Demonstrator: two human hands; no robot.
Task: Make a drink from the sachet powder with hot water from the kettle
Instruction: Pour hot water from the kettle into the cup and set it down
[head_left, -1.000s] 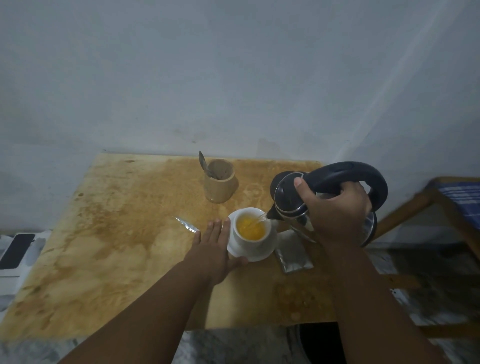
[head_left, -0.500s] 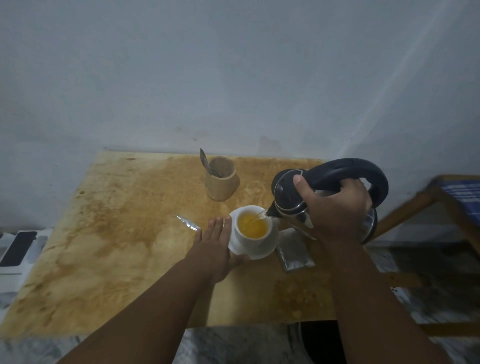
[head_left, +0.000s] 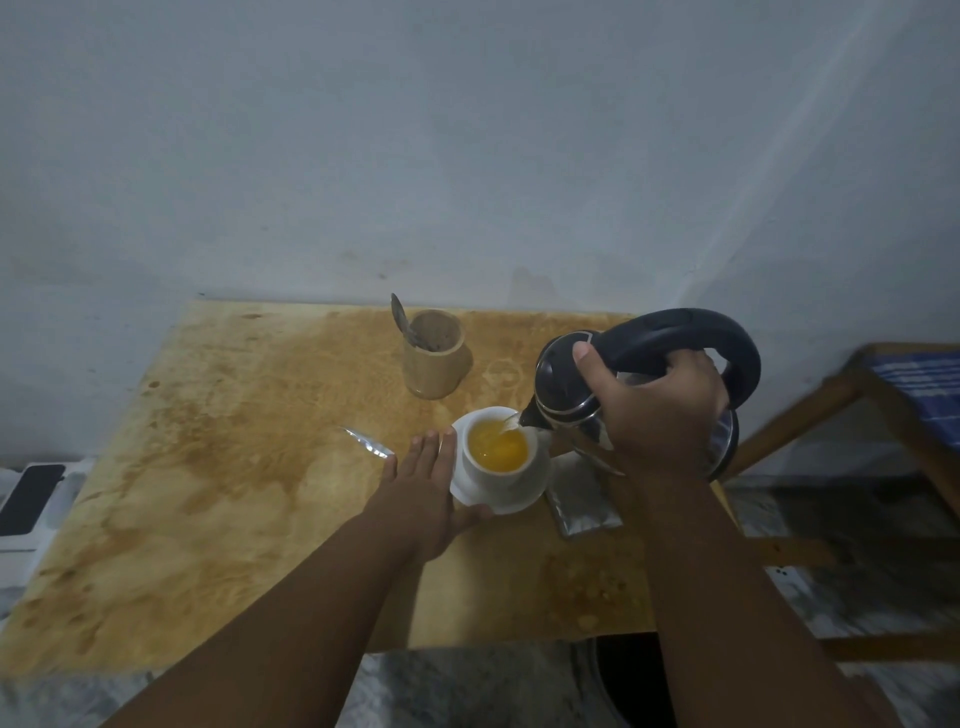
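A white cup holding orange liquid stands on a white saucer near the middle of the stained wooden table. My right hand grips the black handle of the steel kettle, which is tilted with its spout over the cup's right rim, and a thin stream runs into the cup. My left hand lies flat against the saucer's left edge, fingers straight, thumb under the front rim. A silver sachet lies flat just right of the saucer. A torn silver strip lies left of my fingers.
A tan wooden cup with a metal spoon in it stands behind the white cup. The wall runs close behind the table. A dark phone lies off the table's left edge. A wooden chair frame stands at the right.
The kettle keeps pouring and the orange liquid in the cup has risen slightly. Both hands hold about the same places.
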